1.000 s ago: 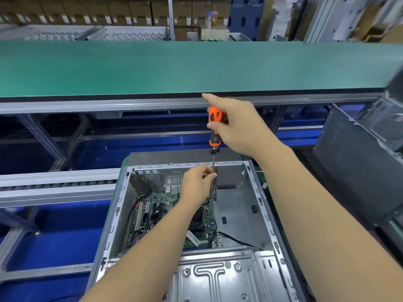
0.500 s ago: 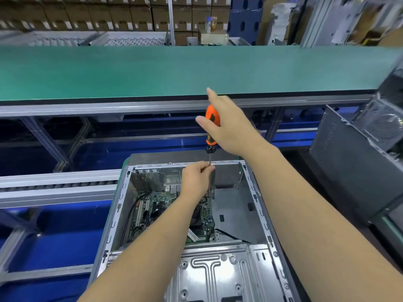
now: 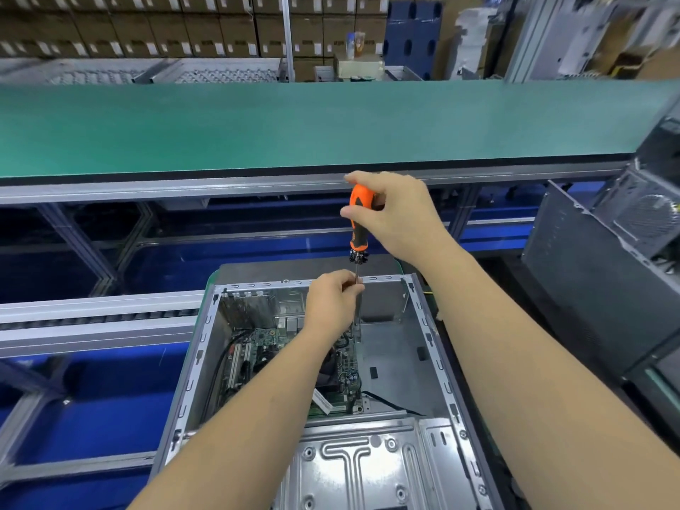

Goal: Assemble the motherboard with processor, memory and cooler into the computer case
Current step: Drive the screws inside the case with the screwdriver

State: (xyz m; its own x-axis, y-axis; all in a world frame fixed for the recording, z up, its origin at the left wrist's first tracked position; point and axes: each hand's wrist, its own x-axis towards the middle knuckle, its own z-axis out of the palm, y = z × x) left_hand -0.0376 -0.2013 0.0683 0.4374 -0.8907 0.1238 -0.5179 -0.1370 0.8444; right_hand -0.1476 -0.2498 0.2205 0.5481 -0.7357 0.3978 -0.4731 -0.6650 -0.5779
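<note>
My left fingers (image 3: 349,287) are pinched round the thin steel shaft of the screwdriver, steadying it just above the case rim. My left hand (image 3: 331,303) hovers over the board with nothing else in it. Higher up, my right hand (image 3: 395,215) is curled round the orange-and-black plastic handle of the screwdriver (image 3: 358,222), thumb and forefinger wrapped near its top, the rest of the fingers closed behind it.

Nearest me is the embossed silver sheet-metal drive bracket (image 3: 353,461) across the front of the open grey steel computer case (image 3: 423,318). Beyond it, down on the case floor, lies the green motherboard (image 3: 270,340), with white slots at its left and black cables beside them. My forearm hides the middle of it, so I cannot tell whether the cooler sits there. The screwdriver tip meets the board's right edge, where I judge a mounting screw to be, too small to make out.

The board will be stiff but fragile, so I would press straight down the shaft and keep my hands off the components. The smooth shaft could slip, hence the pinch low down.

Farther off run the grey roller conveyor (image 3: 92,318), the long green belt (image 3: 294,123), a second dark case (image 3: 588,288) to my right, and stacked cardboard boxes (image 3: 147,27).
</note>
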